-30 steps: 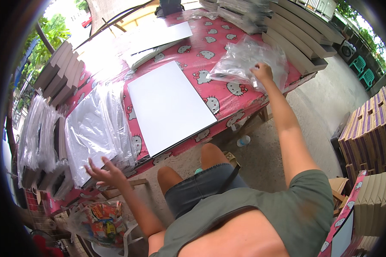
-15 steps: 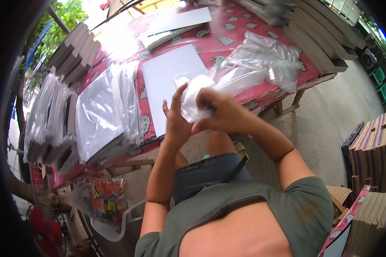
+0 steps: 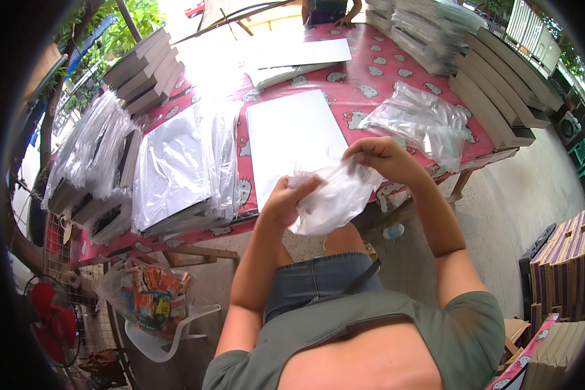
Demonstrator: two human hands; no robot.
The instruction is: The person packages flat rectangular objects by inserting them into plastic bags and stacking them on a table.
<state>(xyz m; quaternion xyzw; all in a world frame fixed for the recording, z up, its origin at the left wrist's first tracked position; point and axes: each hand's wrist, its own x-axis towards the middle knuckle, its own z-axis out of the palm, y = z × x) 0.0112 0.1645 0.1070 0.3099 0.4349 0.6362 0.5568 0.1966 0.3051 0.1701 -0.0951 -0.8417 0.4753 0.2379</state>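
A clear plastic bag (image 3: 335, 201) is stretched between my two hands over the table's near edge. My left hand (image 3: 291, 200) grips its left side, thumb lying on top. At its upper right, the bent fingers of my right hand (image 3: 385, 158) pinch the plastic. Just beyond the bag a white flat board (image 3: 296, 130) lies on the pink patterned tabletop. Loose clear plastic bags (image 3: 422, 123) lie crumpled to the right of the board. On the left rests a stack of boards in clear bags (image 3: 175, 166).
Grey board stacks stand at the far left (image 3: 146, 71) and far right (image 3: 494, 84) of the table. A person (image 3: 331, 12) is at the far edge. Below left are a white chair (image 3: 156, 341) and a red fan (image 3: 53, 322). A bottle (image 3: 393, 231) lies on the floor.
The bag has come away from the pile of loose bags and is spread between my hands, which have moved apart. My view has shifted, bringing the person at the far edge into sight.
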